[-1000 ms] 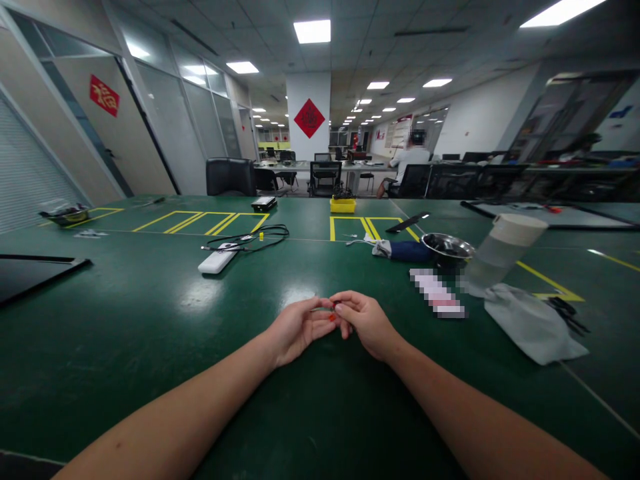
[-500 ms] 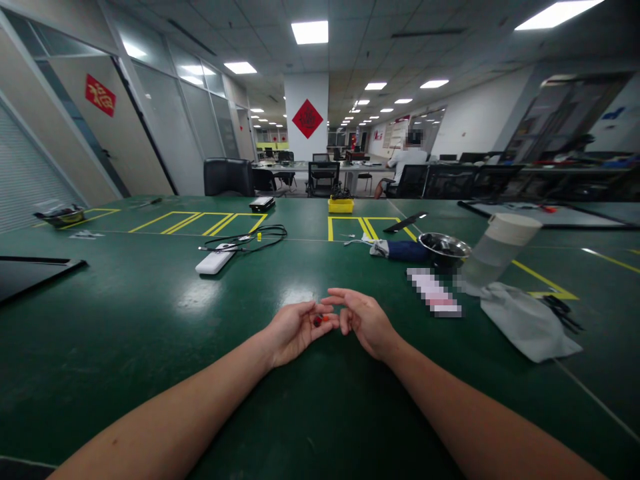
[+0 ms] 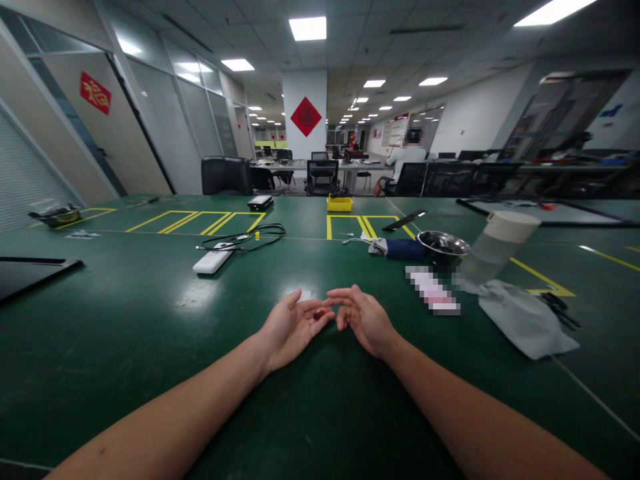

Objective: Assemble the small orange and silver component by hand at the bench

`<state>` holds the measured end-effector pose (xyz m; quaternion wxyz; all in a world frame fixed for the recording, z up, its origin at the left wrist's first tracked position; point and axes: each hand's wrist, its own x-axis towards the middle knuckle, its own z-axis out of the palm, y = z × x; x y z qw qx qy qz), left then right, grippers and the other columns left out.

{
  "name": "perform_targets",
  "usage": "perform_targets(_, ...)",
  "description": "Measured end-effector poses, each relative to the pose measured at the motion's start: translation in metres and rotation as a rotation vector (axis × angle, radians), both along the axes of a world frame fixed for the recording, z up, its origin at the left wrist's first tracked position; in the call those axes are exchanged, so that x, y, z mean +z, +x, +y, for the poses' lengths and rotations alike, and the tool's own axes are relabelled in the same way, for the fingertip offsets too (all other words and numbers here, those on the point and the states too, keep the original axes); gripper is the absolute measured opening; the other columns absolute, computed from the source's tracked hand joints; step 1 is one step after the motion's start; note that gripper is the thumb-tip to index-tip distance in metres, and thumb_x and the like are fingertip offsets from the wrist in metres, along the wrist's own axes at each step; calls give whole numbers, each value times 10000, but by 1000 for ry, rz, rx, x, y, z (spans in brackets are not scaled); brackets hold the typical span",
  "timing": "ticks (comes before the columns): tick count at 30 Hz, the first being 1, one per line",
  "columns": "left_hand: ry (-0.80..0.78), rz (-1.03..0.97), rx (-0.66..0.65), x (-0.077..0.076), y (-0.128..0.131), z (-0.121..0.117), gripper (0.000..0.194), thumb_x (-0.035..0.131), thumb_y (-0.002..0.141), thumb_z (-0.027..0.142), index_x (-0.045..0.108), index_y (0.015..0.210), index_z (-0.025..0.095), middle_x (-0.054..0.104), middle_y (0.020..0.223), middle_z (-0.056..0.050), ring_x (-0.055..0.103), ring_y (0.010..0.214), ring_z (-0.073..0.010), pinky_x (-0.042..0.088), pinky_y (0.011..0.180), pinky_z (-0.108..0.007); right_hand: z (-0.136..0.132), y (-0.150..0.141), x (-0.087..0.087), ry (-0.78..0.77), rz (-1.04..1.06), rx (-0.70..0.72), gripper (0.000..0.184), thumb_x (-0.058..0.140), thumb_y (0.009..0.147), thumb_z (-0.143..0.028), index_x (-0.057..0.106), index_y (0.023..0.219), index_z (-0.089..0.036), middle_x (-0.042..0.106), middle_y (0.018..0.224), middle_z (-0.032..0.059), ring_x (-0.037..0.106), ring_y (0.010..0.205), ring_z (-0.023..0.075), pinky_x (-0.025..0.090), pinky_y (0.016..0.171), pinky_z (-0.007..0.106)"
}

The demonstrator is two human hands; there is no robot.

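Observation:
My two hands meet low in the middle of the green table (image 3: 150,320). My left hand (image 3: 290,328) lies palm up with its fingers stretched out. A small red piece (image 3: 319,313) rests on those fingers. My right hand (image 3: 364,319) is just to the right, loosely spread, its forefinger and thumb reaching over to the left hand's fingertips beside the red piece. I cannot make out whether they pinch anything.
A white bar-shaped device (image 3: 213,260) with a black cable (image 3: 260,233) lies ahead left. To the right are a metal bowl (image 3: 444,243), a clear container with a cream lid (image 3: 495,248), a grey cloth (image 3: 525,321) and a blue roll (image 3: 406,249). A person (image 3: 407,160) sits far off.
My hands were pinched together on the small red piece. The left hand has turned palm up and spread, the piece now lies on it, and the right hand has loosened.

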<state>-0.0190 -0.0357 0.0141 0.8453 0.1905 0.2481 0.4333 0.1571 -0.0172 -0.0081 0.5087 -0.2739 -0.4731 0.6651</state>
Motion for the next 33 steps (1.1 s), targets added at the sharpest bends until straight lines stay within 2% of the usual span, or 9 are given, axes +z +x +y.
perform_targets(4, 35, 28, -28, 0, 0, -1, 510, 403, 918, 478, 571, 1070, 21, 550, 1155, -213, 579, 1075, -234, 461, 973, -308, 0, 0, 0, 6, 9, 3, 448, 442, 922, -495, 676, 961, -114, 693, 921, 137, 551, 474, 110, 397, 469, 254)
perform_targets(7, 172, 159, -39, -2, 0, -2, 439, 441, 904, 456, 602, 1051, 75, 577, 1132, -164, 581, 1025, -214, 445, 956, -325, 1, 1, -2, 9, 14, 11, 459, 435, 920, -510, 672, 956, -118, 691, 943, 139, 556, 485, 113, 404, 479, 258)
perform_targets(10, 486, 516, 25, -5, 1, -4, 308, 510, 872, 377, 627, 1041, 148, 611, 1050, -102, 561, 972, -209, 421, 916, -336, 2, 2, -2, 11, 7, 17, 480, 426, 915, -538, 666, 950, -124, 693, 916, 130, 559, 498, 120, 410, 480, 259)
perform_targets(15, 1102, 1183, 65, -14, 6, -5, 133, 652, 752, 274, 666, 866, 207, 583, 906, -72, 516, 900, -246, 367, 867, -359, 0, 1, 1, 12, -12, -42, 479, 461, 892, -556, 664, 899, -123, 680, 777, 100, 532, 469, 115, 401, 460, 250)
perform_targets(19, 1349, 1372, 54, -22, 13, -5, 76, 637, 773, 259, 635, 826, 205, 559, 895, -82, 495, 890, -251, 349, 860, -373, 0, -1, 0, 22, -23, -92, 438, 500, 883, -529, 661, 862, -122, 670, 736, 86, 522, 451, 107, 400, 454, 244)
perform_targets(23, 1517, 1396, -33, -20, 5, -6, 117, 552, 853, 289, 617, 809, 202, 552, 843, -76, 484, 844, -227, 342, 834, -355, 0, -3, -4, 67, -99, -132, 444, 504, 883, -529, 658, 823, -117, 658, 673, 79, 518, 444, 106, 386, 438, 231)
perform_targets(26, 1568, 1506, -112, -14, -20, -4, 188, 517, 876, 336, 602, 785, 195, 547, 829, -72, 474, 813, -211, 345, 782, -329, 0, -3, -4, 78, -138, -130, 473, 490, 881, -553, 655, 808, -115, 652, 650, 76, 516, 439, 106, 381, 431, 230)
perform_targets(28, 1509, 1653, -138, -10, -50, 0, 268, 465, 901, 376, 582, 747, 190, 540, 806, -68, 472, 808, -208, 346, 760, -321, -1, -3, -3, 59, -153, -109, 484, 490, 875, -564, 652, 803, -114, 652, 649, 78, 519, 443, 107, 382, 433, 232)
perform_targets(33, 1158, 2041, -55, -3, -164, 2, 356, 393, 909, 441, 576, 755, 178, 561, 828, -77, 492, 819, -219, 362, 753, -321, -3, -3, 2, 43, -191, -27, 486, 493, 874, -567, 649, 806, -112, 661, 666, 84, 541, 473, 114, 398, 461, 238)
